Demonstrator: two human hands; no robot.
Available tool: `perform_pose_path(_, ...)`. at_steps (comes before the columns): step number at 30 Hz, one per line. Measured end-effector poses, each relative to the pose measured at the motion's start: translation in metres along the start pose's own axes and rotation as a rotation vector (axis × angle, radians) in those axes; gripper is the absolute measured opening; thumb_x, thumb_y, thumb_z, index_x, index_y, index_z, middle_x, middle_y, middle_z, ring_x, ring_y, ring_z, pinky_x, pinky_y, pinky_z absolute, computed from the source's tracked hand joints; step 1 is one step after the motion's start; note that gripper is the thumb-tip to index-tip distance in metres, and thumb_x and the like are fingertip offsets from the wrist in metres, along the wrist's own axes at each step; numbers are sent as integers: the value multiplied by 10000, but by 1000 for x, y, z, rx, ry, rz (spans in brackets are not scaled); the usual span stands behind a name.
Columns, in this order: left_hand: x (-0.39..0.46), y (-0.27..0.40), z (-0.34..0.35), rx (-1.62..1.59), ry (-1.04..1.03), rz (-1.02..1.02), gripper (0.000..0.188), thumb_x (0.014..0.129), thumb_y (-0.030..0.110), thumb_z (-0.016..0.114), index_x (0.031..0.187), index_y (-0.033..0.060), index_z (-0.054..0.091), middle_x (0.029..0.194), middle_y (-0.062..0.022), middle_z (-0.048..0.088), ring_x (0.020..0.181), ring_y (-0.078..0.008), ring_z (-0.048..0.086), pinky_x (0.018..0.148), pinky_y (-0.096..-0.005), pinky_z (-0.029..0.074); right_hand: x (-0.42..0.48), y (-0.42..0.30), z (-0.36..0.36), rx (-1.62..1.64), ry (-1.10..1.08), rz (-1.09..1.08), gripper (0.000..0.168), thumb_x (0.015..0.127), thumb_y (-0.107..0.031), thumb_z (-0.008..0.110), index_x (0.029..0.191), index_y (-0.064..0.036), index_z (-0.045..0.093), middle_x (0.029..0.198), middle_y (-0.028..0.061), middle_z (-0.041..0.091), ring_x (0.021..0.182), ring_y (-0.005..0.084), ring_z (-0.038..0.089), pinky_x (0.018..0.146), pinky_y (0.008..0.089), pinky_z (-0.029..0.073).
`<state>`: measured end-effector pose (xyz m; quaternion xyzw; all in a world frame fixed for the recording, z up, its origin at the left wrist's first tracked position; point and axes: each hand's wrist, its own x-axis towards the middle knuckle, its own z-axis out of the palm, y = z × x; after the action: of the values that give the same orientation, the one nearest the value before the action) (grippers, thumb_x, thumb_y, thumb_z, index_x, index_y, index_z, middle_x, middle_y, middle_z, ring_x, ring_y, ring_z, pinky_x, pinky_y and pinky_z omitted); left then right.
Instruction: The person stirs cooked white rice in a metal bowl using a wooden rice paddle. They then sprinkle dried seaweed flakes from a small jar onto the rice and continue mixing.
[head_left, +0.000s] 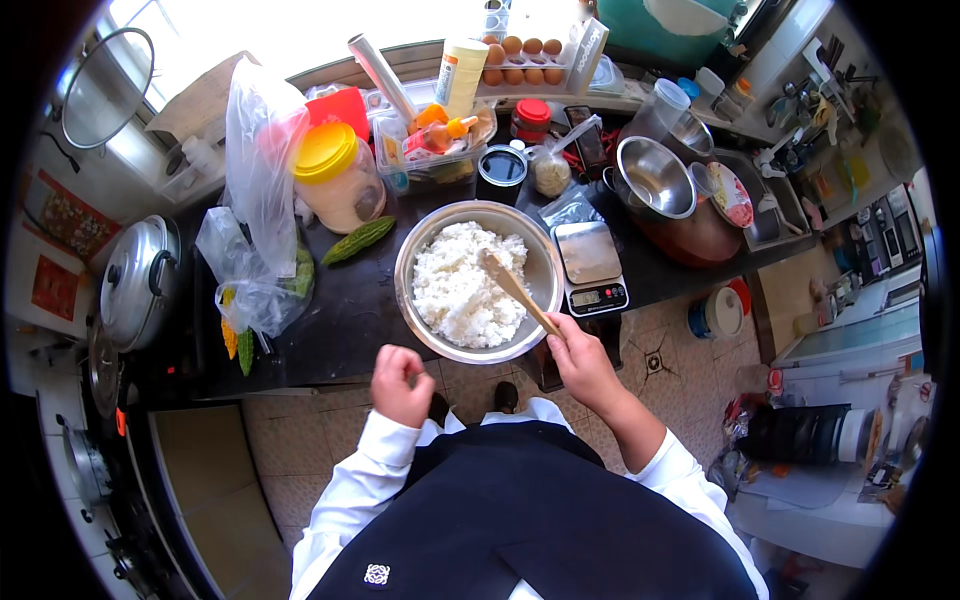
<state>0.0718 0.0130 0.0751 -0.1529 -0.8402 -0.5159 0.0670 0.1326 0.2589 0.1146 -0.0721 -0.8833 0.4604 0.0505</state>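
Observation:
A wooden spatula (517, 288) is in the grip of my right hand (583, 361), which holds it by the handle end. Its far end rests in cooked white rice (469, 289) heaped in a stainless steel bowl (551, 262). The bowl sits at the counter's front edge. My left hand (403, 384) is curled in a loose fist just off the bowl's lower left, apart from the rim, with nothing visible in it. Right of the bowl stands a digital kitchen scale (589, 255) with its display lit. A green bitter melon (358, 241) lies to the bowl's left.
Plastic bags (266, 180) with more bitter melons crowd the left, beside a yellow-lidded jar (337, 180). Behind the bowl are a dark can (501, 171) and a clear bin (431, 169) of bottles. Metal bowls (654, 178) and the sink (784, 199) are at right, a lidded pot (139, 281) far left.

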Motion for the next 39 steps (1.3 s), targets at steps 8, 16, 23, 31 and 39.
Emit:
perform_pose_path(8,-86,-131,-67,443,28,-326,113,585,-57,550,597,50,516,862,-122,544,808,-267,523,715,-345,415,-1,4,1,14,1,37,242,868,-100,493,1096,-20,513,918,208,608,857,366,594,708,383,471)
perform_pose_path(16,-116,-161,-113,399,71,-782,321,578,-15,588,882,84,617,1208,-166,484,1106,-301,472,955,-363,363,15,4,-3,-169,75,-105,183,841,-74,499,1002,-1,546,878,180,584,789,346,580,680,395,460)
perform_pose_path(23,-39,-92,-53,78,167,-119,249,729,23,589,977,31,606,1027,-128,590,979,-244,568,880,-323,433,33,0,-31,-549,46,-215,290,825,-76,487,1109,-52,539,868,153,596,721,359,587,644,438,476)
perform_pose_path(31,95,-126,29,225,190,85,335,924,265,438,1120,19,554,891,-74,587,804,-146,581,726,-267,482,81,-41,-41,-1038,-363,-152,183,757,-72,498,878,-21,624,795,177,621,760,337,623,667,420,503)
perform_pose_path(39,131,-134,21,-542,-239,-553,306,937,267,421,1103,71,588,731,21,529,561,-66,462,522,-216,440,104,-86,-43,-1024,-413,-65,145,714,-60,560,807,10,645,772,178,639,745,328,633,661,397,509)
